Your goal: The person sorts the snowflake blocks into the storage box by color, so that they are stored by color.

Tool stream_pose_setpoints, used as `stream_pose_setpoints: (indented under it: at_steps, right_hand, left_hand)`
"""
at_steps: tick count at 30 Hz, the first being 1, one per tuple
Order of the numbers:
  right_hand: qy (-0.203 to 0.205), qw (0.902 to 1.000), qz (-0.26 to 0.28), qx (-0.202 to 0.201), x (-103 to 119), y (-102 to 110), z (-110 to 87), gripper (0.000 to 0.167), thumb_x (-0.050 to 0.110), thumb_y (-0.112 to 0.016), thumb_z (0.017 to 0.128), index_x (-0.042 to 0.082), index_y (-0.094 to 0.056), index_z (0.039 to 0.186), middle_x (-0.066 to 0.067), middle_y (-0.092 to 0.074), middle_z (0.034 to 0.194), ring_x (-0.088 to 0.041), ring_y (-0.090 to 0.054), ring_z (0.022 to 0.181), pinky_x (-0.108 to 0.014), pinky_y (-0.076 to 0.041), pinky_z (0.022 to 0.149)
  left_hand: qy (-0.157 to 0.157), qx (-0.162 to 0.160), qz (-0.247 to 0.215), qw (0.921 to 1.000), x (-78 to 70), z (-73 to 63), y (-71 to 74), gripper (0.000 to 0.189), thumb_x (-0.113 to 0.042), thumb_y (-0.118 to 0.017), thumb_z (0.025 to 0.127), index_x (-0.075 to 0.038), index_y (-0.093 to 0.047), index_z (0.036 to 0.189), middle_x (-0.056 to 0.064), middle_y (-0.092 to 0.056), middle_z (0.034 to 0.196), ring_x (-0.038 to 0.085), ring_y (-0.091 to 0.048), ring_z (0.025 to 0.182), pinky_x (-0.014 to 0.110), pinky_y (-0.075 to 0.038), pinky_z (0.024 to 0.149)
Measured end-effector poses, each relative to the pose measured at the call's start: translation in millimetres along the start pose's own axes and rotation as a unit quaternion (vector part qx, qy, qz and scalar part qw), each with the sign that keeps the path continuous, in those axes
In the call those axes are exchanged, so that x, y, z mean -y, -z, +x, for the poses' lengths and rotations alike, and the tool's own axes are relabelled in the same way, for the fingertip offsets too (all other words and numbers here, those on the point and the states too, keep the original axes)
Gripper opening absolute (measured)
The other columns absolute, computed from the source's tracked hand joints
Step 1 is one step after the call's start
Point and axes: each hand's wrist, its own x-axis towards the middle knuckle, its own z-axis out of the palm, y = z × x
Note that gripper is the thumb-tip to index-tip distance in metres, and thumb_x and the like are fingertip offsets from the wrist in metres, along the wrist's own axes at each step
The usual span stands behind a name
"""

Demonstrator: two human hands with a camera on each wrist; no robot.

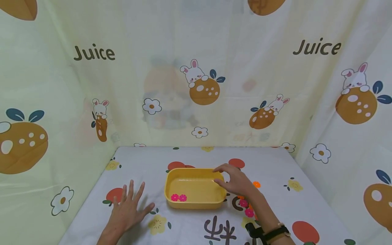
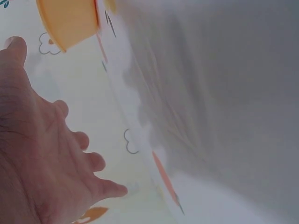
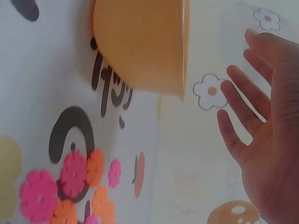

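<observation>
1. Left hand [image 1: 126, 214]; fingers and thumb spread, grip apart and holding nothing, well to the left of the tray.
2. Yellow tray [image 1: 202, 190]; stands upright at mid-desk, between the two hands; its smooth wall looks like thin, fairly stiff plastic, probably light and apt to slide if nudged; the rim of either short end seems the natural place to take hold.
3. Pair of pink discs [image 1: 179, 197]; side by side in the tray's near left corner; flower-shaped, probably light and hard to break; the corner walls leave little room for fingertips, so a pinch from the open side appears best.
4. Right hand [image 1: 235, 180]; poised at the tray's right end, thumb and fingers apart, with nothing visible in the grip; a dark strap [image 1: 275, 233] circles the wrist.
5. Loose discs [image 1: 249, 213], pink and orange; on the desk [image 1: 266, 170] to the right of the tray, partly hidden by the right forearm; the right wrist view shows notched edges and small central holes; being thin and flat, they likely resist lifting by the face; opposite notched edges should offer fingertips better purchase.
</observation>
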Motion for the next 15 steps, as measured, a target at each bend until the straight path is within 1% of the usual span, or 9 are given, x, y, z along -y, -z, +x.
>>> stream_pose_setpoints:
  at_steps: [3, 5, 7, 11, 15]
  right_hand:
    - [0.008, 0.9999, 0.001, -0.010, -5, 4, -5.2, 0.036, 0.020, -0.084, 0.095, 0.010, -0.075, 0.129, -0.005, -0.075, 0.125, -0.029, -0.069, 0.114, -0.050, -0.063, 0.094]
    - [0.011, 0.9998, -0.001, -0.017, -8, 6, -8.8, 0.036, 0.018, -0.084, 0.095, 0.009, -0.075, 0.129, -0.007, -0.075, 0.125, -0.031, -0.069, 0.113, -0.053, -0.062, 0.094]
    - [0.002, 0.9998, 0.002, -0.019, -11, 9, -12.2, 0.037, 0.017, -0.085, 0.095, 0.010, -0.075, 0.129, -0.008, -0.076, 0.125, -0.031, -0.070, 0.114, -0.055, -0.062, 0.095]
    - [-0.030, 0.9993, -0.001, -0.021, -17, 14, -19.5, 0.040, 0.019, -0.087, 0.093, 0.013, -0.075, 0.131, -0.003, -0.076, 0.126, -0.028, -0.069, 0.116, -0.056, -0.061, 0.099]
    - [-0.054, 0.9983, -0.005, -0.022, -24, 20, -27.4, 0.042, 0.020, -0.088, 0.093, 0.015, -0.074, 0.133, -0.002, -0.075, 0.126, -0.028, -0.069, 0.118, -0.057, -0.060, 0.100]
  left_hand:
    - [0.000, 0.002, -0.004, 1.0000, -0.2, -0.3, -0.7, 0.102, -0.080, -0.060, 0.094, -0.023, -0.027, 0.172, 0.025, -0.005, 0.178, 0.058, -0.007, 0.161, 0.086, -0.007, 0.119]
    - [0.000, 0.003, -0.002, 1.0000, -0.2, -0.4, -1.2, 0.102, -0.080, -0.059, 0.094, -0.023, -0.027, 0.172, 0.026, -0.006, 0.178, 0.058, -0.007, 0.161, 0.086, -0.007, 0.119]
    - [0.001, 0.004, 0.000, 1.0000, -0.1, -0.4, -1.4, 0.102, -0.080, -0.059, 0.094, -0.023, -0.027, 0.172, 0.026, -0.006, 0.178, 0.058, -0.007, 0.160, 0.086, -0.008, 0.119]
    - [0.005, 0.004, 0.002, 1.0000, -0.2, -0.5, -0.9, 0.103, -0.079, -0.060, 0.094, -0.023, -0.026, 0.173, 0.026, -0.005, 0.178, 0.058, -0.007, 0.160, 0.086, -0.008, 0.119]
    - [0.005, 0.004, 0.001, 1.0000, -0.2, -1.3, 0.4, 0.103, -0.080, -0.059, 0.094, -0.022, -0.025, 0.173, 0.026, -0.005, 0.178, 0.059, -0.007, 0.160, 0.086, -0.008, 0.118]
